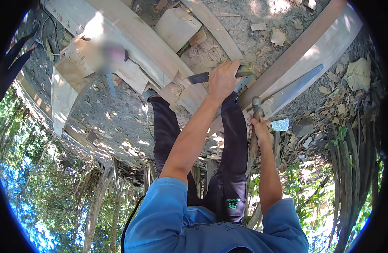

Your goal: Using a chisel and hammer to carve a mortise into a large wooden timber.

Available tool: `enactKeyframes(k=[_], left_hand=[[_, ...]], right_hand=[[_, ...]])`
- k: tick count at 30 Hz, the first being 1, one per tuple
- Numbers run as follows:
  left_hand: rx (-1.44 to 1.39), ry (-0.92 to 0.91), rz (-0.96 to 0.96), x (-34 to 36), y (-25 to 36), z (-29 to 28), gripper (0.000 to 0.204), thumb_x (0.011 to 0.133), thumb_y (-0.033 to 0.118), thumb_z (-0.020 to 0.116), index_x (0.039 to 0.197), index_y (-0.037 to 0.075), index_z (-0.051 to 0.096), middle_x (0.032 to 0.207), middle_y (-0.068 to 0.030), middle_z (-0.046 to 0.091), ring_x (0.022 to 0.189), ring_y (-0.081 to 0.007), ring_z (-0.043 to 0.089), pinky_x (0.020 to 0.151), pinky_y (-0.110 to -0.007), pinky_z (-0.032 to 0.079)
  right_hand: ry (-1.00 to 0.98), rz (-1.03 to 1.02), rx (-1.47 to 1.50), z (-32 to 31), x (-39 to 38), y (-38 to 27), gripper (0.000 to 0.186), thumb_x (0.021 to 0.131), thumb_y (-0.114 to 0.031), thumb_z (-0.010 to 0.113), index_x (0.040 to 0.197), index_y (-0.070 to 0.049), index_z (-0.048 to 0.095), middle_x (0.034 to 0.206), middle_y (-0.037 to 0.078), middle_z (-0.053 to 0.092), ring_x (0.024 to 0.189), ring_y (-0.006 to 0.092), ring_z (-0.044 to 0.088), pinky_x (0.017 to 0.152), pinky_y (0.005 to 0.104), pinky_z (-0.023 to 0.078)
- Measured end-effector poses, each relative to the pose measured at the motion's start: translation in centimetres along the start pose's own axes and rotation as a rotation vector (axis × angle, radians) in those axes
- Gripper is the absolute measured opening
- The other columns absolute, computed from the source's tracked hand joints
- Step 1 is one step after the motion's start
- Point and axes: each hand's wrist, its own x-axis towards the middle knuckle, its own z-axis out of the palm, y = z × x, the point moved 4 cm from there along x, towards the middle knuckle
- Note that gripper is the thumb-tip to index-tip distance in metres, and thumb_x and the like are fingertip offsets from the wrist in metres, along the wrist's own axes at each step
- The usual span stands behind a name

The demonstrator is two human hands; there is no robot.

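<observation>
My left hand (223, 81) is closed around the middle of a chisel (198, 78). Its flat dark blade points left, and a yellowish butt end sticks out on the right of the fist. The blade tip is over a long pale plank (158, 40) with a rough, notched end; whether it touches the wood I cannot tell. Lower and to the right, my right hand (260, 128) grips a hammer (256, 102) close below its head, its wooden handle hanging down beside my leg.
A handsaw (297, 86) lies on a wide board (329, 46) at the right. Cut wood blocks (178, 28) and chips lie between the planks. A curved wood piece (64, 92) stands at the left, near a blurred patch. Dry leaves (357, 75) and upright sticks (350, 164) line the right side.
</observation>
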Motion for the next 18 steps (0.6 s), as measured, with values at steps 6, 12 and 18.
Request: enactKeyframes(k=[6,12,18], left_hand=[[0.015,0.019,0.027,0.5,0.2,-0.2,0.036,0.069,0.022,0.084,0.095,0.008,0.062,0.083,-0.0105,0.067,0.080,-0.0304,0.067,0.069,-0.041,0.053],[0.000,0.015,0.006,0.3,0.0,-0.1,0.034,0.071,0.021,0.082,0.097,0.008,0.065,0.083,-0.0116,0.069,0.077,-0.0315,0.068,0.067,-0.042,0.052],[-0.007,0.017,0.004,0.5,0.0,-0.3,0.033,0.070,0.020,0.083,0.097,0.008,0.066,0.082,-0.0115,0.068,0.077,-0.0315,0.067,0.066,-0.041,0.052]], right_hand=[[-0.010,0.013,-0.002,0.4,-0.2,-0.1,0.013,0.086,-0.017,0.062,0.097,-0.010,0.058,0.067,0.000,0.053,0.048,0.0108,0.050,0.043,0.0262,0.041],[0.015,0.009,0.005,-0.7,0.1,0.0,0.017,0.085,-0.016,0.066,0.098,-0.010,0.056,0.066,0.000,0.053,0.047,0.0108,0.050,0.042,0.0271,0.041],[0.049,0.010,-0.013,-1.7,0.4,-0.3,0.020,0.085,-0.018,0.069,0.097,-0.010,0.056,0.065,0.000,0.052,0.047,0.0109,0.050,0.042,0.0274,0.042]])
